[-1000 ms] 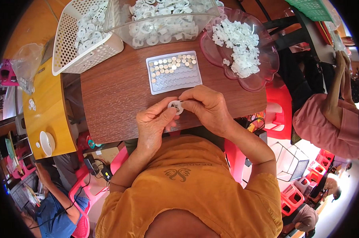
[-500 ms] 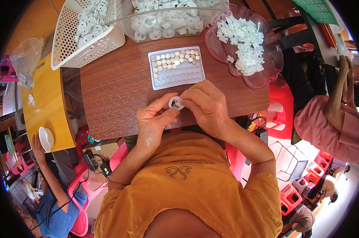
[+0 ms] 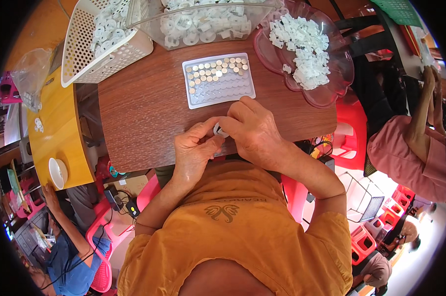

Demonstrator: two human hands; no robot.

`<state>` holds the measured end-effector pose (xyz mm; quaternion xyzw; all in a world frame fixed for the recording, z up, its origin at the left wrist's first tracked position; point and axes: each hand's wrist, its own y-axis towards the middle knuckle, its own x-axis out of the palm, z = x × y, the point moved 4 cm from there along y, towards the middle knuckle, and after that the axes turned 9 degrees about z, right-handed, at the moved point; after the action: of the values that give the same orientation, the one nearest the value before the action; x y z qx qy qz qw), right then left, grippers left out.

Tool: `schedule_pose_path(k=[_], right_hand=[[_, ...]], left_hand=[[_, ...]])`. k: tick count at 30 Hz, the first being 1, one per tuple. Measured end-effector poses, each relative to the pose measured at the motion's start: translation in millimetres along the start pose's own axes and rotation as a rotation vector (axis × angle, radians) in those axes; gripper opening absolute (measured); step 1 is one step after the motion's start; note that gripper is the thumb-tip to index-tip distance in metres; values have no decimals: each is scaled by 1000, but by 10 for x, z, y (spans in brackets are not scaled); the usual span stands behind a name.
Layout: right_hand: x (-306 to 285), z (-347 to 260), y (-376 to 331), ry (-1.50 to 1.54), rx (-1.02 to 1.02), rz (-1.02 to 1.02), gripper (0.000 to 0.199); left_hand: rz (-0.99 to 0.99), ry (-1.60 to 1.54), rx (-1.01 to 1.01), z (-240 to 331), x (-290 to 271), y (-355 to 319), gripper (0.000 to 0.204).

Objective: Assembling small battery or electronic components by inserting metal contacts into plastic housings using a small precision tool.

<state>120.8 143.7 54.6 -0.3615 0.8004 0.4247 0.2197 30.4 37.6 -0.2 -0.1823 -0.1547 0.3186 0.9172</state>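
Observation:
A small round white plastic part (image 3: 218, 129) with a dark inner piece is pinched between the thumb and fingers of my left hand (image 3: 192, 148), over the table's near edge. My right hand (image 3: 255, 129) is closed on the same part from the other side, its fingers covering much of it. Whether a smaller piece sits under those fingertips is hidden. Just beyond my hands lies a white plastic tray (image 3: 220, 94) with scalloped pockets. Several coin-shaped silvery button cells (image 3: 202, 73) fill its far rows, and its near pockets show bare.
At the back left, a white perforated basket (image 3: 107, 69) holds round white parts. Beside it stands a clear bin (image 3: 183, 41) of similar pieces. A pink translucent dish (image 3: 337, 74) carries small white pieces (image 3: 309, 54). Co-workers sit left and right; a white bowl (image 3: 58, 172) stands on the yellow table.
My right hand has shifted left and closed over the round part, hiding more of it. At the left, the co-worker's hand has moved down from beside the bowl.

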Motion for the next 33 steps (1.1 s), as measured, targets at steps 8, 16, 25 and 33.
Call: schedule_pose_path(k=[8,16,25,33], right_hand=[[37,-20,27,-29,-41,-83,26],[80,-13,-50,-38,-29,-13,28],[51,-38,-68,-16,-1,8,29],[82,-1,-143,15,73,101,20]], left_hand=[[11,82,27,-38,-8,12,37],[1,20,-1,-38,-20,13,35],[25,-27,-11,-76,-9,8,34],[10,-48,5,-40,-2,-16,34]])
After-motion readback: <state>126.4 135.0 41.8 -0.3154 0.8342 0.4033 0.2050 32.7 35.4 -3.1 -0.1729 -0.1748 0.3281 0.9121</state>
